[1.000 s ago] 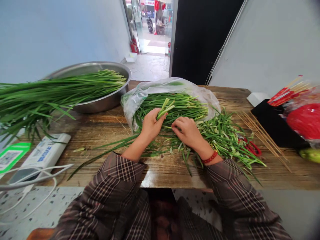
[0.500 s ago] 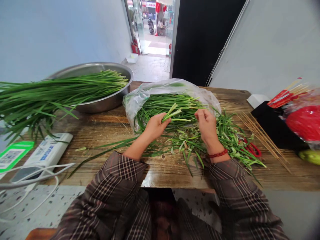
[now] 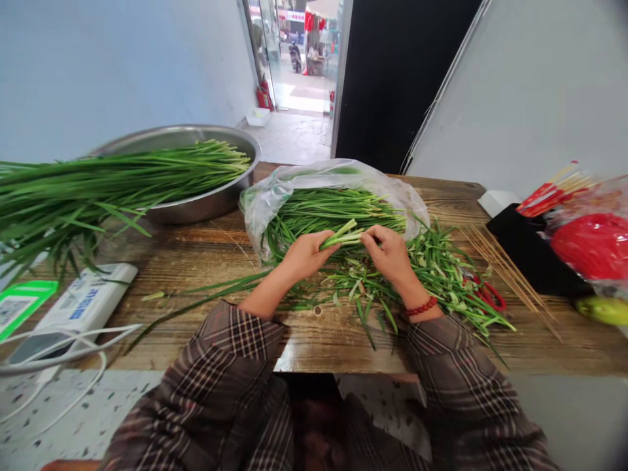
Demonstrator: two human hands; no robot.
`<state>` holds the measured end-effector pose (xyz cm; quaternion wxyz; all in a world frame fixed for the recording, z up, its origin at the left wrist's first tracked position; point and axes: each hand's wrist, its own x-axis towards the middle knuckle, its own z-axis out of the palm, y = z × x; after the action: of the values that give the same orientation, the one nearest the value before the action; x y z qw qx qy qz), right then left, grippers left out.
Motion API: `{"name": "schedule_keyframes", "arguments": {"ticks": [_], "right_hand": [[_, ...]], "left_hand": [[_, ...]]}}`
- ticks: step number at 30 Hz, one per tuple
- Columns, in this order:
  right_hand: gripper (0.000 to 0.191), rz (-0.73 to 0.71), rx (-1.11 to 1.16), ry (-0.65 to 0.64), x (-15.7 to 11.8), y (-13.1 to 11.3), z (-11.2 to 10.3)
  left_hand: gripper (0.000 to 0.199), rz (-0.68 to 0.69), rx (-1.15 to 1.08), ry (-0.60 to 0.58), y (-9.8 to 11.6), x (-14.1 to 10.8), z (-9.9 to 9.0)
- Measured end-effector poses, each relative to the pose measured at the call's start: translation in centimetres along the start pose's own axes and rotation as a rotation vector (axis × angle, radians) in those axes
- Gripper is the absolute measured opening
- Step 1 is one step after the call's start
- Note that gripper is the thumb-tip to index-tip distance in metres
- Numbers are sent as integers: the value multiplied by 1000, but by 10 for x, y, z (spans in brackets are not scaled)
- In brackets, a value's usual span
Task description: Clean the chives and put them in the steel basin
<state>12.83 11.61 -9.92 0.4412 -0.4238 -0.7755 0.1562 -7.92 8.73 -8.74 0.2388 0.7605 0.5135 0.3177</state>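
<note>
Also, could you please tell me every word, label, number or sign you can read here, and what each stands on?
No text reads clearly.
White box: blue characters, too blurred.
Green-edged card: a QR code; no words legible.
Sign outside: characters too small.
Red wrappers: any print too blurred.

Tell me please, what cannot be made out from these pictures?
Head view:
Basin bottom: covered by long leaves.
Red-handled tool, far end: under green scraps.
Some leaf tips: cut by the left edge.
Stems in left hand, count: fingers cover them.
Whether right hand pinches any: fingers hide it.
</note>
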Motion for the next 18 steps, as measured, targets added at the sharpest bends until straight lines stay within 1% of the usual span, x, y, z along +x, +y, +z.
{"name": "schedule_keyframes", "arguments": {"ticks": [1, 2, 4, 6, 7, 9, 12, 13, 15, 18], "right_hand": [[33, 40, 6, 19, 1, 3, -1], [33, 72, 1, 57, 2, 7, -2], [30, 93, -40, 170, 4, 17, -6], [25, 47, -119, 241, 7, 29, -9], [26, 13, -165, 240, 9, 35, -9], [30, -35, -255, 196, 12, 44, -9], [27, -26, -357, 160, 15, 50, -6], [24, -16, -360, 160, 15, 49, -5], [21, 2, -293, 179, 16, 45, -6], [22, 57, -67, 236, 14, 33, -10]], "left_hand": [[25, 5, -2, -19, 0, 0, 0], [25, 4, -1, -12, 0, 0, 1], [25, -12, -9, 65, 0, 0, 1], [25, -47, -51, 156, 1, 1, 0], [25, -68, -81, 188, 2, 1, -1], [24, -101, -131, 243, 3, 2, -2], [22, -106, -130, 359, 4, 2, -5], [22, -98, -123, 386, 4, 2, -6], [21, -89, -128, 402, 4, 1, -7], [25, -105, -154, 411, 4, 1, -7]]}}
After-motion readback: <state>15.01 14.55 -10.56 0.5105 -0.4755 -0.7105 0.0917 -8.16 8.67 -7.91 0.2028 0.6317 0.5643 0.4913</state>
